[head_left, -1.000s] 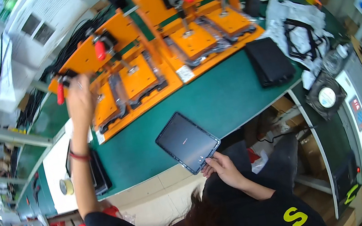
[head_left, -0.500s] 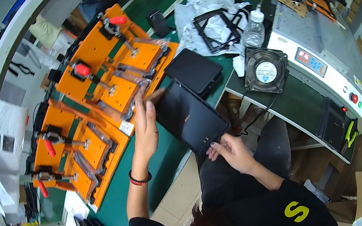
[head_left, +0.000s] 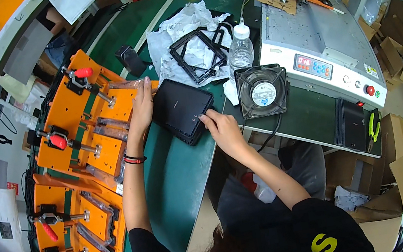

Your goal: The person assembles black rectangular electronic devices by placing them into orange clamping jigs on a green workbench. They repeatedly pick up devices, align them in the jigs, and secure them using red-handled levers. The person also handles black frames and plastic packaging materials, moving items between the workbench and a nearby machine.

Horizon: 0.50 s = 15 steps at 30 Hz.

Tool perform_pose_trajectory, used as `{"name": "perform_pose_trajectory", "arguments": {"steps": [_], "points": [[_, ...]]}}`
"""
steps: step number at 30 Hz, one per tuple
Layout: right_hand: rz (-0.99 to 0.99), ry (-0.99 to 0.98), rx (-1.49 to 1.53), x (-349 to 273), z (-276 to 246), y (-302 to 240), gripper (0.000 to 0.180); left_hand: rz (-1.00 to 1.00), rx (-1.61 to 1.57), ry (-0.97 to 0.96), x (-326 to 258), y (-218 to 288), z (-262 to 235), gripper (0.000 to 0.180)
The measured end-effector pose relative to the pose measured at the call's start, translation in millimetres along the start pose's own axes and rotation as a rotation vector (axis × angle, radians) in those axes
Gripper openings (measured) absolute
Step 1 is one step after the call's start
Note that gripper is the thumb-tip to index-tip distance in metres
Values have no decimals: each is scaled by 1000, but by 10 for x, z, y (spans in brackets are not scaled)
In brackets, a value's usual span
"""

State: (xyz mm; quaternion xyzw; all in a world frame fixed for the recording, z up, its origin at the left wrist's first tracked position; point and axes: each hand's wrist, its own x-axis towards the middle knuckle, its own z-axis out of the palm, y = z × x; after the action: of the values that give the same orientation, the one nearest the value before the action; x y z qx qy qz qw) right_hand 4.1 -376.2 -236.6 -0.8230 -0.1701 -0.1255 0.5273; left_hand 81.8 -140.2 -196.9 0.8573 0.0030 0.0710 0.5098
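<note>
A flat black rectangular panel [head_left: 177,106] lies on top of a like dark piece, forming a low stack on the green table. My right hand [head_left: 224,130] pinches its right-hand corner, thumb on the upper face. Along the left edge of the stack, my left hand [head_left: 140,108] stands with fingers stretched out and together, its palm side towards the panel. Just left of that hand is an orange clamping fixture [head_left: 106,159] with red-handled toggle clamps and dark strips under film.
Behind the stack, black frames [head_left: 195,55] rest on crumpled white paper [head_left: 167,41]. A clear bottle [head_left: 241,51] and a square fan [head_left: 263,91] stand to the right, beside a grey machine with a control panel [head_left: 312,66]. Green-handled cutters [head_left: 373,126] lie near the right edge.
The panel has gone from a tilted position in front of the stack to lying flat on it. Both hands moved with it, and my head view has shifted.
</note>
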Motion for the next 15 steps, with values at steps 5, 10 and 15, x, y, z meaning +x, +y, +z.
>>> {"name": "perform_pose_trajectory", "arguments": {"steps": [5,10,15], "points": [[3,-58,-148,-1,-11,-4,31,-36,220,-31,42,-92,37,65],[-9,59,-135,48,-194,-159,23,48,198,238,-525,265,170,65],[27,120,92,518,-95,-22,37,-18,-217,551,-1235,57,796,66]]}}
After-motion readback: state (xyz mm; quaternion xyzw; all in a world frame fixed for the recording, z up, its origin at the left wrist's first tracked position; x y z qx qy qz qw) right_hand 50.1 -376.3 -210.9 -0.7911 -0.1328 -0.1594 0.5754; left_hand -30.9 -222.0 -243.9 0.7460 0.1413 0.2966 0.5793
